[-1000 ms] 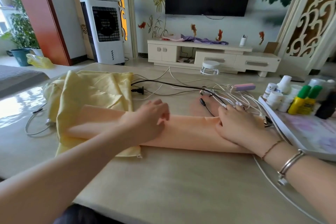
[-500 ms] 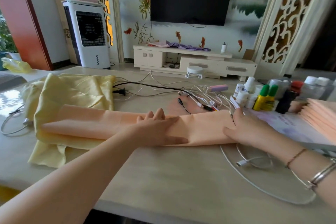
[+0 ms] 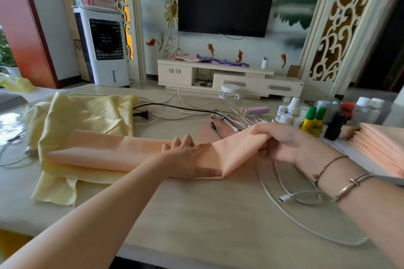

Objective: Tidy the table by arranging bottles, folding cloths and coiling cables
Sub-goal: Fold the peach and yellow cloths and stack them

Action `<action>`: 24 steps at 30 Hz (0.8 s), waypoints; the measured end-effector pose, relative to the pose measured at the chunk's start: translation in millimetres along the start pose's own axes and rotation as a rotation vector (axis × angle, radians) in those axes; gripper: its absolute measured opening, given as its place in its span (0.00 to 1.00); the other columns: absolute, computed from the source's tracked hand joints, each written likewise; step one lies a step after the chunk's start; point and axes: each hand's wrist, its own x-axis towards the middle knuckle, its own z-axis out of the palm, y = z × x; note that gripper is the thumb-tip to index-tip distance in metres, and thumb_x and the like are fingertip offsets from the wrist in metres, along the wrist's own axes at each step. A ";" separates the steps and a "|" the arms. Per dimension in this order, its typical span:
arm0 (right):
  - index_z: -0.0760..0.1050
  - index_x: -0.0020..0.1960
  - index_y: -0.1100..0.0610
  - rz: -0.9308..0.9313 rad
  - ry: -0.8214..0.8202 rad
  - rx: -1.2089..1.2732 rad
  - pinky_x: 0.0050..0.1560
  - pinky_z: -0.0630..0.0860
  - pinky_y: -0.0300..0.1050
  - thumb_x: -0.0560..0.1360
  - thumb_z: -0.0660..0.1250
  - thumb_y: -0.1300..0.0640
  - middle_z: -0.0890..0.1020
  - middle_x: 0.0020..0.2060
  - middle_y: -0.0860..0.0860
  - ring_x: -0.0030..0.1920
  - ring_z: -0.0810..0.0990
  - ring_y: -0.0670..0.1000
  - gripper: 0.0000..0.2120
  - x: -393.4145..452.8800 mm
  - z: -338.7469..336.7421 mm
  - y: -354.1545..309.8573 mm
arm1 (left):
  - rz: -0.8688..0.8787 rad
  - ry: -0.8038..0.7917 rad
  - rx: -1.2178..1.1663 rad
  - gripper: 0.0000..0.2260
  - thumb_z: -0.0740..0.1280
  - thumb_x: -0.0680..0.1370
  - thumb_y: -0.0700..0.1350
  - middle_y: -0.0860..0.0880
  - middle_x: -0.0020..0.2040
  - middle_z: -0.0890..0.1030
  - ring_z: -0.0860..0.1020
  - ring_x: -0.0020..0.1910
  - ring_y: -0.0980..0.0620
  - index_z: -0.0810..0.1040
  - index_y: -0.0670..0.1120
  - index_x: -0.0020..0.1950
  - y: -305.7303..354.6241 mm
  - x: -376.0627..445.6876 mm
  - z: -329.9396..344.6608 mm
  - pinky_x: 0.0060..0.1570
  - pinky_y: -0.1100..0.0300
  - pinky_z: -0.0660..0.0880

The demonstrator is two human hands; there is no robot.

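A long peach cloth [image 3: 122, 155], folded into a narrow band, lies across the table [image 3: 196, 214] under both hands. The left hand [image 3: 188, 157] lies flat on the band near its middle, fingers straight and together, pressing it down. The right hand [image 3: 282, 144] pinches the band's right end between thumb and curled fingers and lifts it off the table, so the cloth rises in a slope from the left hand up to the right.

Beyond the left hand's side, the band's far end rests on a crumpled yellow cloth [image 3: 87, 116]. Further out on that side a grey cable [image 3: 13, 159] curls on the table. Between the hands and beyond them, a tangle of white cables [image 3: 247, 120] and a black power cord [image 3: 175, 107] with its plug spread over the surface. Under the right wrist a white cable [image 3: 293, 196] loops widely. Past the right hand stands a cluster of bottles [image 3: 312, 120], two of them yellow with green caps, and just beside them, outward of the right forearm, sits a stack of folded peach cloths [image 3: 380, 144].
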 end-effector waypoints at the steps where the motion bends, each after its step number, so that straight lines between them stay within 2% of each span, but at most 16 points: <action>1: 0.65 0.39 0.55 -0.035 -0.040 0.067 0.30 0.58 0.38 0.76 0.57 0.67 0.65 0.28 0.52 0.25 0.62 0.46 0.10 -0.8 11.1 -4.3 | 0.003 0.002 -0.001 0.38 0.56 0.65 0.78 0.51 0.65 0.61 0.60 0.66 0.44 0.49 0.69 0.72 0.8 -1.5 -0.4 0.64 0.45 0.57; 3: 0.65 0.38 0.55 -0.068 -0.106 0.146 0.26 0.59 0.36 0.76 0.57 0.66 0.65 0.26 0.51 0.22 0.62 0.45 0.10 -1.2 37.2 -11.5 | -0.003 -0.021 0.013 0.36 0.56 0.66 0.77 0.51 0.64 0.61 0.60 0.66 0.43 0.49 0.70 0.71 1.2 -1.9 -1.6 0.64 0.45 0.58; 5: 0.66 0.39 0.56 -0.073 -0.165 0.165 0.23 0.60 0.35 0.76 0.58 0.66 0.67 0.28 0.52 0.22 0.64 0.45 0.09 -1.1 63.3 -13.0 | -0.004 -0.078 -0.004 0.31 0.56 0.71 0.73 0.50 0.65 0.62 0.61 0.66 0.43 0.55 0.67 0.71 -1.6 0.3 -8.4 0.62 0.47 0.62; 6: 0.66 0.40 0.57 -0.073 -0.184 0.164 0.22 0.61 0.34 0.76 0.58 0.66 0.67 0.28 0.52 0.22 0.64 0.46 0.08 0.7 75.2 -13.0 | 0.024 -0.122 -0.074 0.24 0.57 0.75 0.67 0.49 0.65 0.65 0.64 0.64 0.44 0.63 0.63 0.69 -4.6 1.3 -14.2 0.57 0.50 0.67; 8: 0.67 0.41 0.58 -0.070 -0.212 0.149 0.21 0.61 0.34 0.76 0.58 0.66 0.67 0.28 0.53 0.21 0.65 0.46 0.06 5.5 95.1 -11.6 | 0.061 -0.156 -0.447 0.08 0.58 0.81 0.53 0.49 0.55 0.77 0.74 0.54 0.50 0.75 0.54 0.54 -17.2 5.9 -28.0 0.50 0.55 0.72; 10: 0.67 0.41 0.58 -0.071 -0.250 0.104 0.22 0.60 0.36 0.75 0.58 0.66 0.68 0.28 0.54 0.21 0.66 0.47 0.06 9.7 111.0 -8.7 | -0.034 -0.113 -0.826 0.13 0.56 0.83 0.49 0.52 0.43 0.81 0.79 0.43 0.56 0.78 0.48 0.45 -30.4 -3.4 -43.2 0.48 0.60 0.74; 12: 0.67 0.39 0.58 -0.073 -0.285 0.039 0.23 0.60 0.38 0.74 0.58 0.66 0.69 0.28 0.55 0.23 0.67 0.48 0.06 15.7 123.7 -3.0 | -0.115 -0.073 -1.040 0.25 0.49 0.83 0.56 0.49 0.41 0.82 0.79 0.45 0.53 0.79 0.42 0.44 -49.7 -10.8 -48.3 0.47 0.62 0.73; 13: 0.67 0.39 0.59 -0.076 -0.292 0.012 0.24 0.60 0.39 0.74 0.58 0.66 0.69 0.28 0.55 0.23 0.68 0.48 0.07 17.3 127.4 0.1 | -0.134 -0.077 -1.094 0.30 0.47 0.81 0.61 0.47 0.41 0.82 0.78 0.47 0.50 0.79 0.41 0.43 -57.2 -12.5 -48.2 0.49 0.60 0.72; 15: 0.68 0.37 0.59 -0.080 -0.320 -0.048 0.24 0.61 0.40 0.75 0.59 0.66 0.69 0.27 0.55 0.24 0.68 0.48 0.08 21.1 137.8 9.4 | -0.191 -0.115 -1.184 0.37 0.47 0.77 0.69 0.44 0.41 0.81 0.77 0.48 0.47 0.80 0.39 0.42 -71.4 -13.8 -42.5 0.55 0.56 0.70; 16: 0.68 0.37 0.59 -0.081 -0.333 -0.077 0.25 0.62 0.40 0.75 0.59 0.66 0.70 0.27 0.54 0.25 0.68 0.48 0.09 21.5 141.9 13.8 | -0.231 -0.121 -1.232 0.38 0.47 0.75 0.71 0.43 0.41 0.80 0.76 0.48 0.46 0.80 0.39 0.41 -74.7 -12.8 -40.8 0.55 0.55 0.71; 19: 0.69 0.38 0.59 -0.083 -0.416 -0.158 0.26 0.65 0.40 0.76 0.59 0.65 0.73 0.28 0.55 0.26 0.70 0.49 0.08 21.0 151.9 25.7 | -0.334 -0.051 -1.234 0.34 0.55 0.72 0.72 0.43 0.39 0.79 0.76 0.44 0.46 0.78 0.40 0.41 -75.4 -10.0 -34.5 0.49 0.55 0.73; 22: 0.72 0.45 0.61 -0.056 -0.538 -0.166 0.28 0.68 0.39 0.78 0.60 0.61 0.76 0.34 0.56 0.29 0.72 0.49 0.05 19.0 150.2 28.9 | -0.355 0.059 -1.072 0.20 0.67 0.74 0.61 0.42 0.41 0.81 0.79 0.41 0.46 0.78 0.42 0.45 -71.5 -8.5 -26.2 0.47 0.53 0.76; 24: 0.73 0.48 0.62 -0.043 -0.495 -0.130 0.30 0.67 0.41 0.78 0.60 0.61 0.78 0.36 0.56 0.30 0.73 0.49 0.05 18.7 146.4 25.2 | -0.367 0.067 -1.084 0.11 0.67 0.77 0.51 0.41 0.44 0.81 0.79 0.41 0.46 0.78 0.43 0.47 -74.0 -7.7 -23.4 0.45 0.54 0.75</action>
